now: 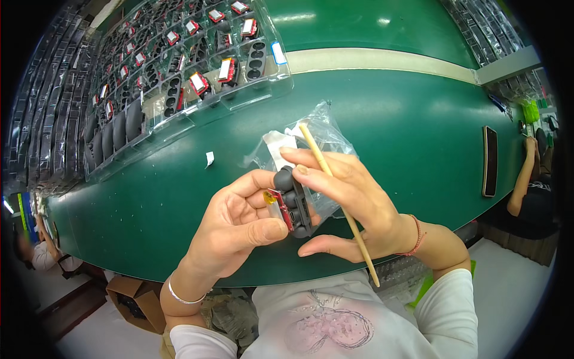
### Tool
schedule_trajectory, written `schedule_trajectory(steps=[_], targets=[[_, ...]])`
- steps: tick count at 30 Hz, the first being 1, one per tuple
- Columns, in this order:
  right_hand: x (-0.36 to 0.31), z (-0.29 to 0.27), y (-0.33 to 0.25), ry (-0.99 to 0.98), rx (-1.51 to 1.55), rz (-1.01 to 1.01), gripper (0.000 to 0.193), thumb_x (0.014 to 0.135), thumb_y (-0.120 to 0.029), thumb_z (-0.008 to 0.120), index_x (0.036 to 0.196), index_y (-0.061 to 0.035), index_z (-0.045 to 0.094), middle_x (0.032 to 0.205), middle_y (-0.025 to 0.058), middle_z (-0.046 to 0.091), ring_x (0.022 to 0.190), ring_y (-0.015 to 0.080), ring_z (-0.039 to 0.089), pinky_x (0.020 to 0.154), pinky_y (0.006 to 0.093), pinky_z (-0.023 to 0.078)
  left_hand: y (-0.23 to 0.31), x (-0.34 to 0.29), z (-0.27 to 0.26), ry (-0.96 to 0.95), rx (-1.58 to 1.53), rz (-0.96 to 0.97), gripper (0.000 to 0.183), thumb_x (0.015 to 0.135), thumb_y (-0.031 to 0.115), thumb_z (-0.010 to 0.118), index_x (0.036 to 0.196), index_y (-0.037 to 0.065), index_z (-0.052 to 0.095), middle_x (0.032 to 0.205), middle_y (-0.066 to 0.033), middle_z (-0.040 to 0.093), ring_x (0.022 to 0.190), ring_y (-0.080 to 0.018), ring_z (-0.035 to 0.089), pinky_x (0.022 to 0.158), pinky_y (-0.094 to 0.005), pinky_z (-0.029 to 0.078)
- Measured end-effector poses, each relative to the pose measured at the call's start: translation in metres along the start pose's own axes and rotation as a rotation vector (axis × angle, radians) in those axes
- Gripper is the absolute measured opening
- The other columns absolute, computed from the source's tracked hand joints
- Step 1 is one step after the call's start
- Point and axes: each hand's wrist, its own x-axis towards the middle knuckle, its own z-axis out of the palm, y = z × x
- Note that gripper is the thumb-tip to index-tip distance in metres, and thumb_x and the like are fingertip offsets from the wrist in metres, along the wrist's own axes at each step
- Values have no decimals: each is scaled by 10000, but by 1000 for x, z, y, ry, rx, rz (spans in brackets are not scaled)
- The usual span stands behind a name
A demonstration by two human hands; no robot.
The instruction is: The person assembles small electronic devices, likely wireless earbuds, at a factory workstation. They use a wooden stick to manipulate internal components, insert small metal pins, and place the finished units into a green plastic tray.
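My left hand [230,224] grips a small black moulded part with rounded lobes [298,203] between thumb and fingers. Fixed along its left side is a red circuit board [286,216] bearing a pale block and a patch of yellow tape [269,197]. Lying across my right hand [376,206] is a thin wooden stick [357,236], tilted from upper left to lower right. The right index fingertip is at the upper end of the black part, while the thumb stays apart below. Behind both hands lies a crumpled clear plastic bag [332,134] with a white piece [278,145].
A clear compartment tray [239,93] at upper left holds several black parts and red boards. Stacked trays [51,96] stand at far left. A dark phone-like slab [489,160] lies on the green table [418,131] at right. Other people sit at both sides.
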Motion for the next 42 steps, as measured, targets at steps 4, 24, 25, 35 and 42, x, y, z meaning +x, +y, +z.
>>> schedule_trajectory(steps=[4, 24, 25, 35, 42], targets=[[-5, 5, 2, 16, 32, -20, 714, 667, -129, 791, 1298, 7, 487, 1331, 215, 499, 1170, 348, 527, 953, 409, 431, -6, 0, 0, -28, -64, -31, 462, 879, 138, 645, 1252, -66, 464, 1132, -228, 610, 1103, -272, 602, 944, -372, 492], [-10, 12, 2, 21, 188, 45, 742, 631, -5, 794, 1306, 12, 488, 1324, 236, 490, 1113, 328, 563, 906, 371, 483, -8, 3, 8, 61, 82, -73, 715, 824, 443, 703, 1253, -66, 442, 1035, -173, 634, 956, -222, 653, 838, -343, 536], [-10, 11, 0, 13, 220, 76, 740, 636, -1, 791, 1310, 14, 483, 1324, 241, 487, 1118, 333, 561, 901, 371, 489, -8, 2, 7, 63, 90, -75, 717, 820, 447, 708, 1247, -64, 444, 1034, -172, 635, 956, -219, 652, 837, -339, 535], [-4, 7, 6, -9, 91, -3, 598, 783, -182, 729, 1296, 19, 494, 1309, 229, 507, 1151, 359, 546, 942, 395, 472, -13, -1, 2, 124, 138, -26, 635, 820, 450, 708, 1172, -24, 475, 960, -153, 654, 866, -201, 667, 755, -294, 543], [24, -67, 68, 356, -336, 103, 198, 967, -119, 500, 1080, 6, 605, 972, 141, 674, 815, 224, 653, 736, 288, 503, -6, -3, -13, 155, 95, 156, 434, 917, 289, 616, 1189, -22, 481, 1041, -204, 662, 879, -173, 661, 703, -263, 510]])
